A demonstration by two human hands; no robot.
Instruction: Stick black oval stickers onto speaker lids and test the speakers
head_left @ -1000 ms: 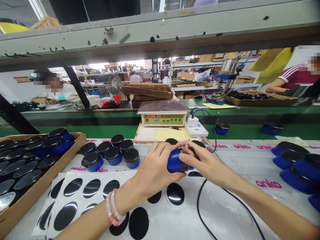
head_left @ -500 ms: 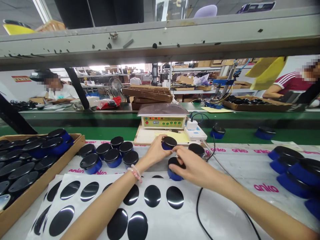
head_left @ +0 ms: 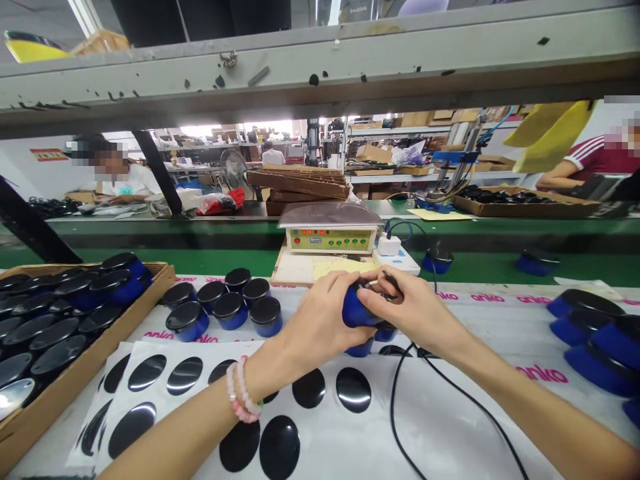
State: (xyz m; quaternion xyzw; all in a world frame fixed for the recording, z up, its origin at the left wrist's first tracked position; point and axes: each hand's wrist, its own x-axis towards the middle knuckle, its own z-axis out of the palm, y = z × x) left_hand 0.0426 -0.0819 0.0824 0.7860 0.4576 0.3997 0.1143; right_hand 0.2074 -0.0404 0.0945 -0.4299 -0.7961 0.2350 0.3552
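Observation:
My left hand (head_left: 333,307) is wrapped round a blue round case (head_left: 356,308) and holds it tilted above the bench. Against the same case lie the closed fingers and thumb of my right hand (head_left: 405,293); a slim dark piece shows between them, too covered to name. Below my hands, further blue cases (head_left: 361,347) are partly hidden. Blue cases with glossy black tops (head_left: 230,310) stand in a group left of my hands. Under my forearms lie white sheets (head_left: 425,413) bearing black round stickers (head_left: 353,390).
A cardboard tray (head_left: 163,280) full of such cases is at the left, and more cases (head_left: 595,333) are stacked right. Behind stands a control box (head_left: 333,240) beside a white plug (head_left: 389,245). A black cable (head_left: 395,407) crosses the sheets. A shelf beam (head_left: 320,73) spans overhead; co-workers sit beyond.
My left hand has raised and tilted the blue case, moving right and nearer to me. My right hand has come up from beside it to grip the case too.

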